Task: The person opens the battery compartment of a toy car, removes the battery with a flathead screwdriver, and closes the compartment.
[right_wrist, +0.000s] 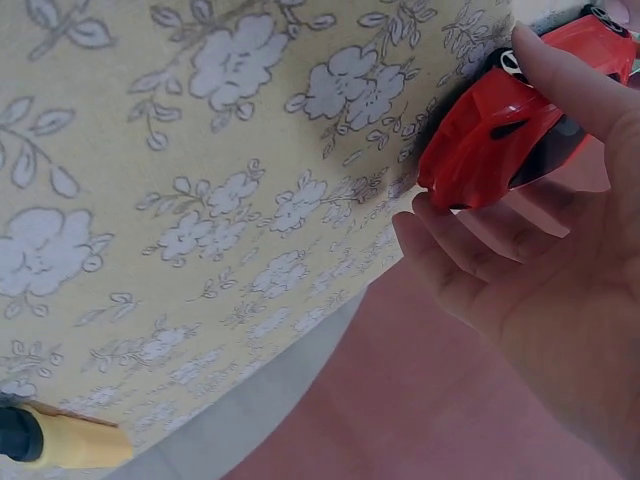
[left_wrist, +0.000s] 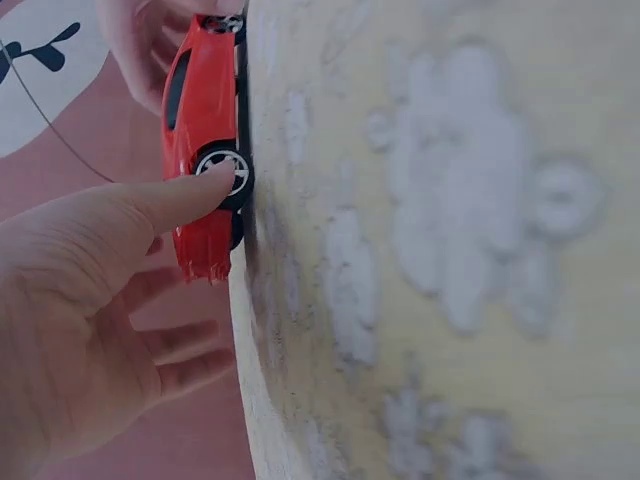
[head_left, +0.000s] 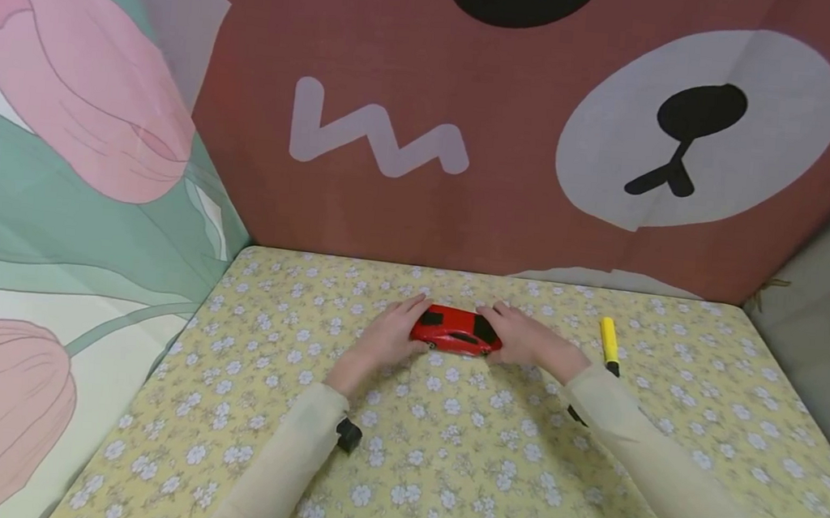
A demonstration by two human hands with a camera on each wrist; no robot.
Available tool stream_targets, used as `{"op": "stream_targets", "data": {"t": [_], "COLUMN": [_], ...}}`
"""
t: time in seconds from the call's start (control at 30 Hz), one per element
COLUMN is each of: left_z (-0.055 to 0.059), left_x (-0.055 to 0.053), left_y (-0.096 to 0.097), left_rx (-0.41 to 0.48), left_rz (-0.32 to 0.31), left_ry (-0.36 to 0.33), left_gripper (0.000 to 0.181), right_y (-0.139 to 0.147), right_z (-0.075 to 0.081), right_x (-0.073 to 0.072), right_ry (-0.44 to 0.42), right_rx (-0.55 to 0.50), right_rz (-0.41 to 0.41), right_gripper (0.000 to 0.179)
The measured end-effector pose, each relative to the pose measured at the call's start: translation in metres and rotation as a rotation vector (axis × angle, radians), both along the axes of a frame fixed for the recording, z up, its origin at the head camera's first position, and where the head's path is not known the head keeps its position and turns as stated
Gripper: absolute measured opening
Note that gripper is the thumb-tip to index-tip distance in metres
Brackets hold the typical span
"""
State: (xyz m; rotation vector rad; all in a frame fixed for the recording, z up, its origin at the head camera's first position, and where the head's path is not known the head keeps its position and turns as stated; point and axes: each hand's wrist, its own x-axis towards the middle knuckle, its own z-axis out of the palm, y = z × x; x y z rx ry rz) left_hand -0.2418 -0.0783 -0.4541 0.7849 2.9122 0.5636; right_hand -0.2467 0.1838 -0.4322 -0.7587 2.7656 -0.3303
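Note:
A red toy car [head_left: 457,321] with black windows stands on its wheels, sideways in front of me on the flowered tabletop. My left hand [head_left: 389,334] holds its left end; in the left wrist view the thumb lies over a wheel of the car [left_wrist: 205,100], with the fingers on the far side. At the other end my right hand [head_left: 526,339] grips the car, thumb by a wheel and fingers behind the body [right_wrist: 490,130]. Parts of both ends are covered by the hands.
A yellow marker-like stick [head_left: 608,339] with a black end lies to the right, beyond my right forearm. The tabletop [head_left: 436,456] has a yellow flowered cover. A reddish-brown cloth with a cartoon bear [head_left: 388,224] hangs along the back edge; a tulip-print cloth [head_left: 92,266] hangs at left.

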Motion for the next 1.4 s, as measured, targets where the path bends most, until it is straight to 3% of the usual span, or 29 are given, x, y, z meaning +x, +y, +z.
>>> {"op": "stream_targets", "data": {"t": [0.3, 0.53, 0.97, 1.17, 1.4], "left_z": [0.004, 0.005, 0.003, 0.001, 0.007], "left_x": [-0.007, -0.007, -0.01, -0.012, -0.015], "left_y": [0.01, 0.014, 0.018, 0.018, 0.014], "left_rx": [0.037, 0.024, 0.056, 0.087, 0.283], "left_rz": [-0.044, -0.062, -0.045, -0.068, -0.099], "left_ry": [-0.086, -0.082, -0.177, -0.197, -0.329], "left_gripper": [0.085, 0.084, 0.092, 0.095, 0.101], "right_y": [0.007, 0.011, 0.019, 0.022, 0.032], "right_z": [-0.001, -0.003, -0.005, -0.008, -0.005], "right_x": [0.003, 0.004, 0.013, 0.014, 0.014], "right_ry": [-0.018, -0.069, -0.109, -0.129, -0.235], "right_rx": [-0.05, -0.046, -0.085, -0.171, -0.409], "right_rz": [-0.002, -0.04, -0.1, -0.116, -0.112], "right_gripper": [0.088, 0.091, 0.095, 0.096, 0.098]}}
